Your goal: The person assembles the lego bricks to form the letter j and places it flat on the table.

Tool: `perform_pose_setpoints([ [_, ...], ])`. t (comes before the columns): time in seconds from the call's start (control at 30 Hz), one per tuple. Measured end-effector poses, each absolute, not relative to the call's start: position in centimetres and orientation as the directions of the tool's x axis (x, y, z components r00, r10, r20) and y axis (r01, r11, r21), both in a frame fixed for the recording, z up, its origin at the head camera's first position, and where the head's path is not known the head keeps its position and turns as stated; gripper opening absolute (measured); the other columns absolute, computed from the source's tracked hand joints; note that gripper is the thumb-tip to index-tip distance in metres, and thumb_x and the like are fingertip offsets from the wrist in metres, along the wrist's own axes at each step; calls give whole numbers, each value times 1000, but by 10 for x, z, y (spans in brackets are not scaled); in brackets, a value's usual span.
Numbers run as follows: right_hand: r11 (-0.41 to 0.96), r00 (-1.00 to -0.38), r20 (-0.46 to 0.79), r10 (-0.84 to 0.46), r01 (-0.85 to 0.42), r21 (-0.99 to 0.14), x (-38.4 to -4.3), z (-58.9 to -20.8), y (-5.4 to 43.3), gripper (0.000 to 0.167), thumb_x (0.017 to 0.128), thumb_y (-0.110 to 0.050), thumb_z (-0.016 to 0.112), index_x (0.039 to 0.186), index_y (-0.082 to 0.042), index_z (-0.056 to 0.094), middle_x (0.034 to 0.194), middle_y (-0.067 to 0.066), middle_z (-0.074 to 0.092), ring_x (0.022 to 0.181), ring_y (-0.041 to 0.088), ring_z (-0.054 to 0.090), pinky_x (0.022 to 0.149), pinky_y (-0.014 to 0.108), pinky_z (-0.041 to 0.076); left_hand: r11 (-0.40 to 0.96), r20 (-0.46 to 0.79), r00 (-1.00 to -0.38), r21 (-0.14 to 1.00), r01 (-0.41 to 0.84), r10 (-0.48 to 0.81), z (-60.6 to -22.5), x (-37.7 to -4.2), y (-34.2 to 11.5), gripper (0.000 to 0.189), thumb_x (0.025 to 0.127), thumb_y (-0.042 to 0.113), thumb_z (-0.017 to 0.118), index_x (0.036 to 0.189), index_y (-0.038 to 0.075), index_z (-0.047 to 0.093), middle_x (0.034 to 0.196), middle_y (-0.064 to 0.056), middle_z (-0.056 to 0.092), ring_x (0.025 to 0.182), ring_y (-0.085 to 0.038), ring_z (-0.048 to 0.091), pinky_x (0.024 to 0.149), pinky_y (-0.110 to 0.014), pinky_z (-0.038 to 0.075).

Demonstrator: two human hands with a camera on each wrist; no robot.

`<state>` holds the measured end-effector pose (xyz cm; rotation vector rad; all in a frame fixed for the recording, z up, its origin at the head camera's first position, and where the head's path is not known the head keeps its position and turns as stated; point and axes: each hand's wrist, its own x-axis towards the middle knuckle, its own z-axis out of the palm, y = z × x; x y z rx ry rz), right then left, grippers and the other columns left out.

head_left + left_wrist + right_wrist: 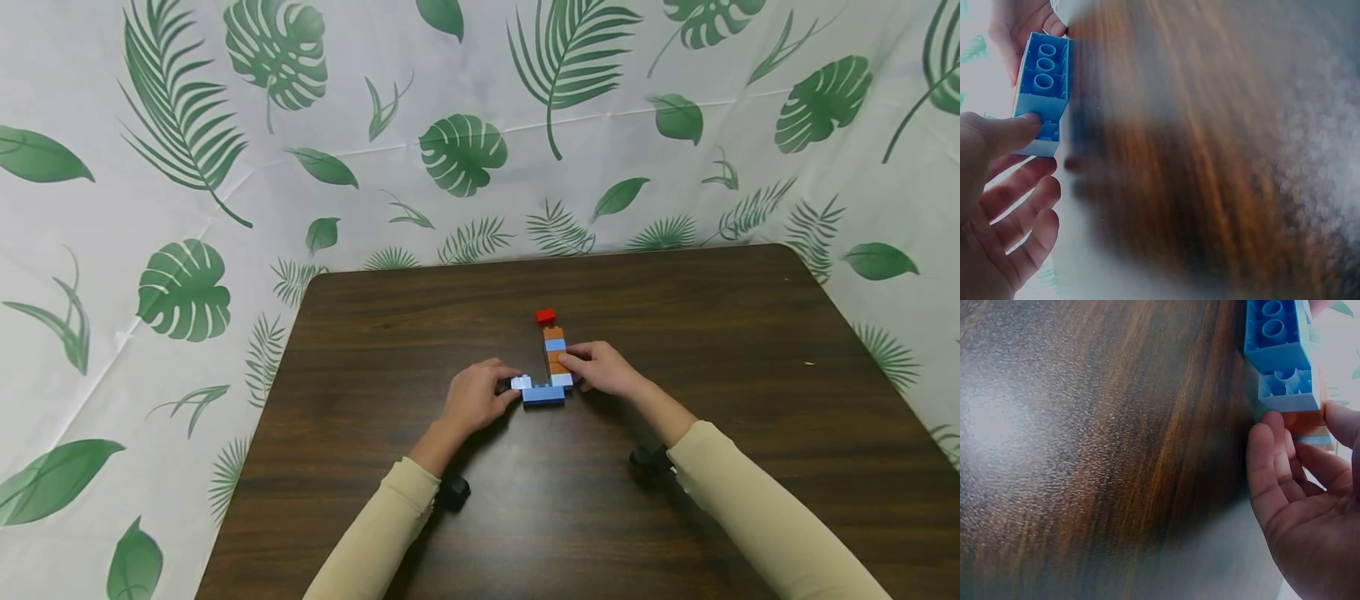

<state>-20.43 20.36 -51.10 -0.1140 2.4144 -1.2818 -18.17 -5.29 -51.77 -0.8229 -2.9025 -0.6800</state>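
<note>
A joined set of building bricks lies between both hands in the head view. Its long blue brick (543, 396) turns a hollow, tubed underside to the wrist cameras. At its left end is a small light blue brick (521, 382), pinched between thumb and fingers of my left hand (474, 397). From the right end a column of orange bricks (555, 363) with a blue brick (555, 344) among them runs away from me. My right hand (606, 368) grips this column at an orange brick (1305, 419), just beyond a light blue brick (1291, 400).
A red brick (545, 317) sits at the column's far end, overlapping it slightly in the head view. Dark wood-grain table (390, 333) surrounds the hands. Behind and beside it hangs a white cloth with green leaves (465, 154).
</note>
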Motion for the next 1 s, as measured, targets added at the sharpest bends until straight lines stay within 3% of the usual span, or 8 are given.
perform_pose_setpoints([
  [0.43,615,-913,-327,-245,115,-780,-207,-513,200,53,102,-34,53,137,7,51,117,22,62,84,22,64,65,33,56,743,175,-857,435,509,484,-523,-183,-56,29,88,33,73,116,25,75,88,9,62,68,-6,51,58,-27,42],
  [0.77,632,-917,-312,-248,91,-770,-207,-509,196,52,101,-30,56,137,7,51,104,18,63,75,21,62,63,32,56,740,173,-861,448,501,478,-523,-183,-58,30,89,33,73,117,24,74,86,8,60,67,-5,49,57,-25,40],
  [1.0,634,-916,-320,-244,99,-767,-207,-509,197,53,101,-32,55,139,6,50,111,20,62,78,21,62,65,32,56,747,149,-874,465,475,463,-524,-184,-59,33,86,33,76,118,24,74,87,8,62,68,-5,52,57,-26,41],
])
